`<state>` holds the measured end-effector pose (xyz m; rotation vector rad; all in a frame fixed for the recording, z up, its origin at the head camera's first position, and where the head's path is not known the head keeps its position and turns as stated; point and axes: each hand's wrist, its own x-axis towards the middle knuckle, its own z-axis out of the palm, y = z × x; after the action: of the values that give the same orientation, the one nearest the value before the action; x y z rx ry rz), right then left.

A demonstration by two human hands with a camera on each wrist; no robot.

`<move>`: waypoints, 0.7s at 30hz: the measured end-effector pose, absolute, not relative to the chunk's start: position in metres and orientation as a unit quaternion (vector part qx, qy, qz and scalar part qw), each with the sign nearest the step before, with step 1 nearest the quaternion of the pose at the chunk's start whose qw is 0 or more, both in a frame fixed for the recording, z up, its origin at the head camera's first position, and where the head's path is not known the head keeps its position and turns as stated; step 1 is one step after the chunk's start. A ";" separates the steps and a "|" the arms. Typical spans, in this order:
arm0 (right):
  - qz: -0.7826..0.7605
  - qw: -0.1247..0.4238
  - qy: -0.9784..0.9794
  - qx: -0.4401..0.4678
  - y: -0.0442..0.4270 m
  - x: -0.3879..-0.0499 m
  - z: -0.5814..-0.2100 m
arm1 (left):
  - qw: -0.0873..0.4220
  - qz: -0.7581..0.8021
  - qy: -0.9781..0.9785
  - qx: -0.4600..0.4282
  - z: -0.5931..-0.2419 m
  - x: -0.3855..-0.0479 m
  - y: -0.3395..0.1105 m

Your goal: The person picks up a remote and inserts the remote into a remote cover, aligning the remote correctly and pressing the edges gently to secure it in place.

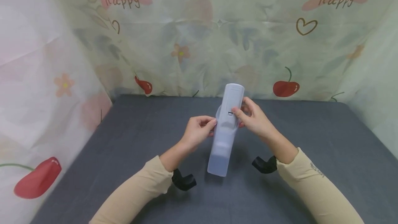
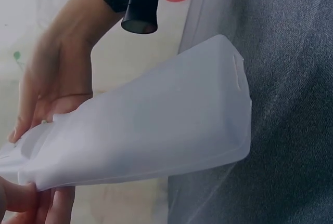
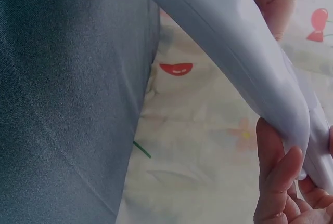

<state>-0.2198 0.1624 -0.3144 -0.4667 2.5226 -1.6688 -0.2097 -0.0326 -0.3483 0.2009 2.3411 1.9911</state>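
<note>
A long pale device (image 1: 222, 144) with a translucent lower part is held tilted above the dark table. My left hand (image 1: 199, 130) pinches its left side near the middle. On the other side, my right hand (image 1: 253, 118) grips the upper part, thumb on the face beside a small dark slot. The left wrist view shows the wide translucent end (image 2: 171, 109) of the device, fingers at its narrower part. In the right wrist view the smooth side (image 3: 229, 42) of the device runs down to the fingertips of my right hand (image 3: 286, 193).
The dark grey cloth-covered table (image 1: 124, 130) spreads beneath both hands. A patterned curtain (image 1: 199, 58) hangs behind it, with more fabric at the left and right sides. Black wrist mounts (image 1: 185, 182) stick out below both wrists.
</note>
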 end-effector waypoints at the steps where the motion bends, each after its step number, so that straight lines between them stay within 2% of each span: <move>1: -0.543 0.043 0.824 -0.155 0.163 -0.220 -0.314 | 0.026 0.648 0.758 0.064 -0.348 -0.209 -0.032; 16: -0.532 0.075 0.823 -0.186 0.164 -0.223 -0.317 | 0.012 0.669 0.743 0.029 -0.345 -0.208 -0.027; 21: -0.524 0.073 0.828 -0.185 0.163 -0.221 -0.317 | 0.039 0.668 0.742 0.029 -0.345 -0.208 -0.027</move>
<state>-0.2214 0.1632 -0.3165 -0.5548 2.4885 -1.5732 -0.2079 -0.0275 -0.3449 0.0894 2.2764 2.0497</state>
